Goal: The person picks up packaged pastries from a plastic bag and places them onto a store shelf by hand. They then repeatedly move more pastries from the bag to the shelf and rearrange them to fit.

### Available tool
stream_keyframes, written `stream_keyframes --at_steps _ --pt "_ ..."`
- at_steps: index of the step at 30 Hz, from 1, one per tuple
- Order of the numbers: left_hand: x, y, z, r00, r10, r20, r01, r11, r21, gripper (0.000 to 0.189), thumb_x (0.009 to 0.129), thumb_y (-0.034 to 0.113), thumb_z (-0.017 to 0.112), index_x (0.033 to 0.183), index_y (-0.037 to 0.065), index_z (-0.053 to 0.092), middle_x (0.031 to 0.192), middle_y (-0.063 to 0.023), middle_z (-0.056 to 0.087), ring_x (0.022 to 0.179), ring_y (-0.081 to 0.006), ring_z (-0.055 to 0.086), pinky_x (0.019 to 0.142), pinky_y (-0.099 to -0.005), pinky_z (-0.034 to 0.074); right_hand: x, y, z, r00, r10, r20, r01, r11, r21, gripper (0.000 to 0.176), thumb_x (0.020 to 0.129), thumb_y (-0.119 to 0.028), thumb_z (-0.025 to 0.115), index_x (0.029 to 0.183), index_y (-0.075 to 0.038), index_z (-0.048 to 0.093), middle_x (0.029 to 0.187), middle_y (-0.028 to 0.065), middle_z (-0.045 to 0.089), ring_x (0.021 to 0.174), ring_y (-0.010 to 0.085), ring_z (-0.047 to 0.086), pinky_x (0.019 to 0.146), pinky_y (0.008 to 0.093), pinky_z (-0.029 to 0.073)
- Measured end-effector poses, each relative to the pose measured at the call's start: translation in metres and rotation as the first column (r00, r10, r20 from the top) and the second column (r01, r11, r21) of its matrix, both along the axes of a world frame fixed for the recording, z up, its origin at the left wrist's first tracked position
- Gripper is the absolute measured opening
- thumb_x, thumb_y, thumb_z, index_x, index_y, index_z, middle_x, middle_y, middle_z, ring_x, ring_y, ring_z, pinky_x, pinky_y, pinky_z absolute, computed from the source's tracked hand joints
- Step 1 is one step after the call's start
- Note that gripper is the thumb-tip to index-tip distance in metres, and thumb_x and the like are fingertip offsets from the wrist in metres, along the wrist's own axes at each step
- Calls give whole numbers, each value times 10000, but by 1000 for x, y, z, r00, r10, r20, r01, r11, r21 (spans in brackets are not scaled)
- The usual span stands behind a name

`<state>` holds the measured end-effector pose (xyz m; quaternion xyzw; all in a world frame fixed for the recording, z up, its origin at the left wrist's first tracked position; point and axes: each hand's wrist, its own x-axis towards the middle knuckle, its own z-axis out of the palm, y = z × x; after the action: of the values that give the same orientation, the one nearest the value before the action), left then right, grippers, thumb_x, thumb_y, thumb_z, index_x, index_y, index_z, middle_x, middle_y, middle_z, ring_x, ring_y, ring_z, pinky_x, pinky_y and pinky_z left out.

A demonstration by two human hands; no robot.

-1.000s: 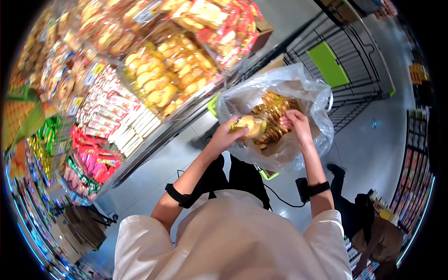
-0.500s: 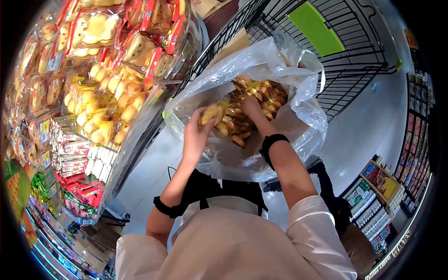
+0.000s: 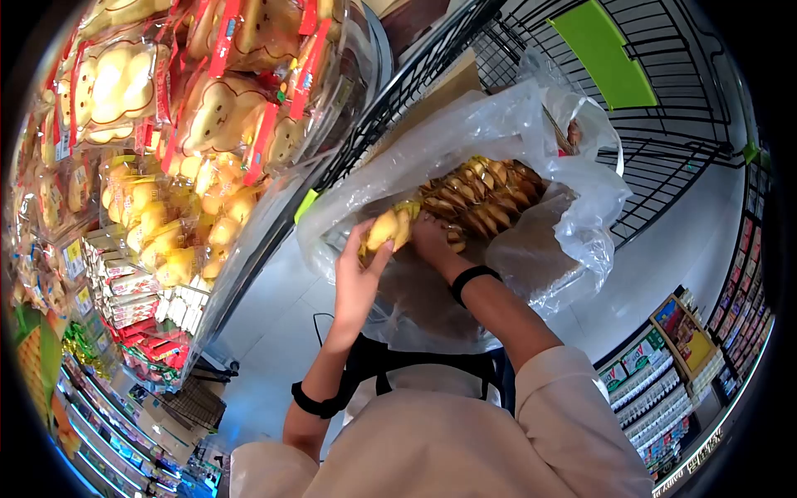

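My left hand (image 3: 359,270) is closed around a small golden wrapped cake (image 3: 387,230) at the near left side of a large clear plastic bag (image 3: 506,124). Inside the bag lie several more wrapped cakes (image 3: 481,197), brown and golden, packed in rows. My right hand (image 3: 430,239) reaches into the bag, close beside the held cake and touching the near end of the rows. Its fingers are mostly hidden, so whether they grip anything does not show.
The bag sits against a black wire shopping cart (image 3: 672,149) with a green panel (image 3: 604,54). On the left, a display stand (image 3: 249,278) holds yellow packaged cakes (image 3: 154,216) and red-edged packets. A stocked shelf (image 3: 656,407) stands at the lower right.
My right hand has drawn back from the middle of the rows toward the left hand, uncovering more cakes. The left hand still holds its cake. The whole view has shifted slightly.
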<state>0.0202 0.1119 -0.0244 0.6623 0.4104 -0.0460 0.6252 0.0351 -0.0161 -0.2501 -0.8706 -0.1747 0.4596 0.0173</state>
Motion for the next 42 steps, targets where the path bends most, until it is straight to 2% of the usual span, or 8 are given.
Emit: stream_keyframes --at_steps 8,16,21,24,27,31,36,42 --pt "-5 -1 2 998 -33 52 32 999 15 321 860 52 606 1157 -9 504 1017 -60 587 930 -102 546 807 -236 457 21 8 31 951 -185 -246 176 983 -59 728 817 -310 610 1344 14 227 1273 238 400 1171 404 394 931 604 323" --pt "-12 -4 11 995 -84 46 79 991 105 312 857 93 622 1140 10 520 993 -70 607 916 -108 541 806 -243 442 -41 -7 -74 976 77 204 -91 994 60 433 851 -288 508 1175 -21 401 1044 152 505 1003 342 505 720 544 451" --pt "-11 -5 13 993 -107 47 100 986 135 325 842 103 636 1138 26 526 974 -87 622 901 -118 565 785 -257 452 -15 11 -72 995 84 59 -93 982 163 447 829 -327 526 1153 -20 489 1057 166 559 1000 334 538 750 499 464" --pt "-10 -5 14 987 -148 57 137 977 166 355 834 113 646 1155 34 518 994 -98 621 894 -124 576 785 -260 454 6 3 -37 990 131 -52 -118 973 197 449 820 -343 536 1137 -25 533 1073 171 581 1005 326 554 769 478 469" --pt "-2 -4 25 982 -156 111 137 978 159 365 840 98 634 1177 45 506 1020 -92 616 893 -131 578 783 -263 456 38 0 16 946 -122 -301 195 955 225 424 813 -380 541 1081 -57 602 1115 164 602 1017 281 587 799 427 479" --pt "11 2 52 939 -256 231 200 950 239 384 850 37 588 1219 61 484 1080 -100 580 987 -173 559 828 -264 446 89 4 81 889 154 -432 -165 986 11 493 698 -351 668 1069 -35 595 1010 160 646 944 274 629 755 396 505" --pt "6 10 89 878 -360 317 213 885 415 412 830 -17 557 1228 67 488 1162 -142 497 1057 -314 498 898 -342 410 132 -24 178 893 -246 -377 355 900 254 501 632 -268 739 999 28 569 767 138 633 622 184 621 546 314 507" --pt "-13 13 114 712 -631 309 331 689 645 527 782 -29 596 1274 120 476 1285 -159 395 1189 -350 398 997 -382 348 122 -31 348 830 -368 -419 539 721 436 523 708 -252 705 1099 10 479 848 147 626 704 191 627 563 314 515"
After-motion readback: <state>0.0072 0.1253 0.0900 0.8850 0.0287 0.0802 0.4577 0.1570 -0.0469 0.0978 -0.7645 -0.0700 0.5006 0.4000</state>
